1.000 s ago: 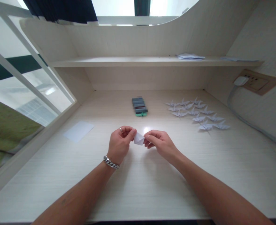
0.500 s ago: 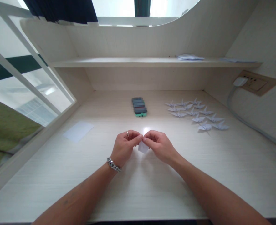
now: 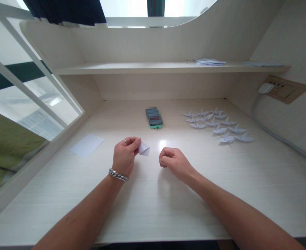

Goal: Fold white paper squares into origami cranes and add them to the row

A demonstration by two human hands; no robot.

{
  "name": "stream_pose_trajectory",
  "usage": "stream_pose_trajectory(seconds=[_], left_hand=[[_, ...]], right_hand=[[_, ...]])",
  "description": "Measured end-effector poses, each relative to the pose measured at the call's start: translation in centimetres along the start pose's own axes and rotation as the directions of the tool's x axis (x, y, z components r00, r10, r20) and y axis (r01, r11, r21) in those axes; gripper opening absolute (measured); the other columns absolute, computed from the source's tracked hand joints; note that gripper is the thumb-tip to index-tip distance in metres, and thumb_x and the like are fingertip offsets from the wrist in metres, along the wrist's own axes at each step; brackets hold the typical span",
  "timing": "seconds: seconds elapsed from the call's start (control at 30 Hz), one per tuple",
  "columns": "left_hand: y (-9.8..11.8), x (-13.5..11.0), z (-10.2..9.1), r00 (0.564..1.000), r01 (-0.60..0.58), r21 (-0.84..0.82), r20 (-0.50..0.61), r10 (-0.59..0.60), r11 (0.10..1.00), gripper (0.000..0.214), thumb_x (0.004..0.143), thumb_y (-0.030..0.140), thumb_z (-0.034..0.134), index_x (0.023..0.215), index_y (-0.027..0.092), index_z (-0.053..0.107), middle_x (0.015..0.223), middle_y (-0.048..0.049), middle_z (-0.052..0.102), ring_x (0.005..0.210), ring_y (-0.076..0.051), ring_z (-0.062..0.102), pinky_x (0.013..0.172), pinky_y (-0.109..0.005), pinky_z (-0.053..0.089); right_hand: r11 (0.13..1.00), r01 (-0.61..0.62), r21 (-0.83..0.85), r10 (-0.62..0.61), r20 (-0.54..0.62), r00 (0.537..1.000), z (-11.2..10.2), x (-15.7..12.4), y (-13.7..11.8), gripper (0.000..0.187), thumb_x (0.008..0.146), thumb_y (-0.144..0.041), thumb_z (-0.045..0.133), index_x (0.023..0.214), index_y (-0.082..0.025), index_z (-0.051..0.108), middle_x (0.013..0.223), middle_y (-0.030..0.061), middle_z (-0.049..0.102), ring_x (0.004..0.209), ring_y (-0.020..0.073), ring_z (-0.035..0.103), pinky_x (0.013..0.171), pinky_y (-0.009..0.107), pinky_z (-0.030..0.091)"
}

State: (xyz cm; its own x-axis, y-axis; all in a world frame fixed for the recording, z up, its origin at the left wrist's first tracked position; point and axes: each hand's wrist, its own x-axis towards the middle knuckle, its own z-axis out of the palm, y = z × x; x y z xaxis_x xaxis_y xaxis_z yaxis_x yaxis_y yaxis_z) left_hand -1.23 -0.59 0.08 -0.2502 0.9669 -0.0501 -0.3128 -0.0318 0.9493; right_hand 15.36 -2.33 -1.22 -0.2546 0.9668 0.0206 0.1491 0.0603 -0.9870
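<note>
We saw two bare forearms reaching in from the bottom of the view over a pale wood-grain desk (image 3: 153,211). The left hand (image 3: 125,155), which wore a ring (image 3: 125,141) and a chunky silver chain bracelet (image 3: 118,175), was raised a little above the desk. Its fingers were closed together on a small folded piece of white paper (image 3: 144,149), which stuck out from the fingertips toward the middle of the desk. The paper had pointed corners and was held in the air, tilted, not resting on the desk. The right hand (image 3: 174,163) was curled loosely with its fingers together and held nothing. It was near the paper but not touching it, and there was a gap between the two hands.

Farther along the desk, straight ahead, lay a phone in a green case (image 3: 155,125), its face blurred. To its right, white origami cranes (image 3: 227,139) sat close together in loose rows. To the left, a flat white paper sheet (image 3: 86,146) lay near a window (image 3: 25,100). Above the back of the desk ran a wooden shelf (image 3: 132,68) holding a small stack of papers (image 3: 209,61). On the right wall, a white plug (image 3: 265,88) sat in a wall socket (image 3: 283,89), with a grey cable (image 3: 270,131) running down from it.
</note>
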Motion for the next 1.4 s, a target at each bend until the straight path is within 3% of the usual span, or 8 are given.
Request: stream_pose_trajectory(seconds=[0.1, 0.23, 0.47, 0.63, 0.77, 0.93, 1.03, 1.4], left_hand=[[0.2, 0.0, -0.1, 1.000, -0.013, 0.007, 0.006, 0.013, 1.000, 0.024, 0.059, 0.028, 0.081, 0.069, 0.012, 0.065, 0.062, 0.0008, 0.062, 0.058, -0.010, 0.054, 0.058, -0.024, 0.046], [-0.9, -0.8, 0.6, 0.994, -0.045, 0.129, 0.101, 0.032, 0.991, 0.024, 0.063, 0.031, 0.080, 0.073, 0.013, 0.067, 0.065, -0.0005, 0.064, 0.059, -0.011, 0.056, 0.059, -0.025, 0.046], [-0.9, -1.2, 0.5, 0.958, 0.016, 0.177, 0.280, -0.066, 0.984, 0.020, 0.070, 0.032, 0.076, 0.075, 0.015, 0.067, 0.068, -0.0033, 0.069, 0.064, -0.014, 0.061, 0.063, -0.026, 0.048], [0.2, -1.2, 0.4, 0.904, -0.026, 0.327, 0.412, -0.117, 0.945, 0.016, 0.071, 0.029, 0.072, 0.074, 0.014, 0.068, 0.069, -0.0058, 0.070, 0.061, -0.014, 0.059, 0.059, -0.026, 0.046], [0.6, -1.2, 0.4, 0.884, -0.132, 0.442, 0.457, -0.096, 0.887, 0.018, 0.075, 0.029, 0.067, 0.065, 0.014, 0.067, 0.059, -0.0030, 0.064, 0.053, -0.012, 0.053, 0.053, -0.024, 0.042], [0.5, -1.1, 0.3, 0.855, -0.189, 0.512, 0.505, -0.116, 0.838, 0.018, 0.076, 0.029, 0.065, 0.064, 0.015, 0.068, 0.058, -0.0026, 0.065, 0.054, -0.011, 0.053, 0.053, -0.022, 0.042], [0.5, -1.1, 0.3, 0.840, -0.180, 0.514, 0.524, -0.141, 0.839, 0.018, 0.076, 0.027, 0.064, 0.063, 0.015, 0.069, 0.058, -0.0030, 0.065, 0.053, -0.012, 0.053, 0.053, -0.022, 0.042], [1.6, -1.6, 0.3, 0.853, -0.121, 0.505, 0.494, -0.171, 0.854, 0.013, 0.070, 0.025, 0.068, 0.064, 0.014, 0.071, 0.054, -0.0034, 0.064, 0.049, -0.011, 0.052, 0.049, -0.023, 0.041]], right_hand=[[0.999, 0.025, 0.037, -0.023, -0.054, 0.998, 0.0, 0.2, 0.3, 0.013, 0.076, -0.020, 0.055, 0.063, -0.016, 0.058, 0.061, -0.0007, 0.058, 0.061, 0.0130, 0.052, 0.060, 0.027, 0.039], [0.995, 0.057, 0.084, -0.051, -0.071, 0.996, 0.4, 0.4, 0.7, 0.024, 0.078, -0.040, 0.064, 0.079, -0.016, 0.062, 0.071, 0.0019, 0.063, 0.068, 0.0156, 0.057, 0.064, 0.029, 0.043], [0.950, -0.008, 0.312, 0.046, -0.113, 0.993, -0.3, 0.6, 0.4, 0.027, 0.075, -0.042, 0.068, 0.076, -0.015, 0.061, 0.069, 0.0023, 0.062, 0.067, 0.0156, 0.059, 0.066, 0.031, 0.048], [0.985, 0.047, 0.166, -0.026, -0.123, 0.992, -1.3, 0.6, 0.3, 0.024, 0.078, -0.038, 0.064, 0.072, -0.015, 0.060, 0.062, 0.0007, 0.059, 0.059, 0.0131, 0.053, 0.060, 0.028, 0.044], [0.998, 0.048, 0.049, -0.047, -0.035, 0.998, -1.6, 0.6, 0.5, 0.021, 0.079, -0.033, 0.061, 0.067, -0.016, 0.058, 0.060, -0.0003, 0.057, 0.056, 0.0119, 0.051, 0.056, 0.026, 0.041], [0.997, -0.005, 0.072, 0.005, -0.006, 1.000, -1.4, 0.6, 0.4, 0.019, 0.078, -0.032, 0.061, 0.071, -0.015, 0.061, 0.061, 0.0003, 0.059, 0.056, 0.0125, 0.054, 0.056, 0.026, 0.042], [0.995, -0.026, 0.095, 0.028, -0.019, 0.999, -1.3, 0.4, -0.1, 0.019, 0.075, -0.033, 0.063, 0.071, -0.014, 0.063, 0.059, 0.0002, 0.059, 0.055, 0.0122, 0.054, 0.055, 0.026, 0.041], [0.972, -0.042, 0.231, 0.050, -0.025, 0.998, -1.9, 0.3, -1.0, 0.023, 0.069, -0.035, 0.070, 0.066, -0.013, 0.065, 0.056, 0.0001, 0.057, 0.052, 0.0112, 0.051, 0.053, 0.026, 0.040]])
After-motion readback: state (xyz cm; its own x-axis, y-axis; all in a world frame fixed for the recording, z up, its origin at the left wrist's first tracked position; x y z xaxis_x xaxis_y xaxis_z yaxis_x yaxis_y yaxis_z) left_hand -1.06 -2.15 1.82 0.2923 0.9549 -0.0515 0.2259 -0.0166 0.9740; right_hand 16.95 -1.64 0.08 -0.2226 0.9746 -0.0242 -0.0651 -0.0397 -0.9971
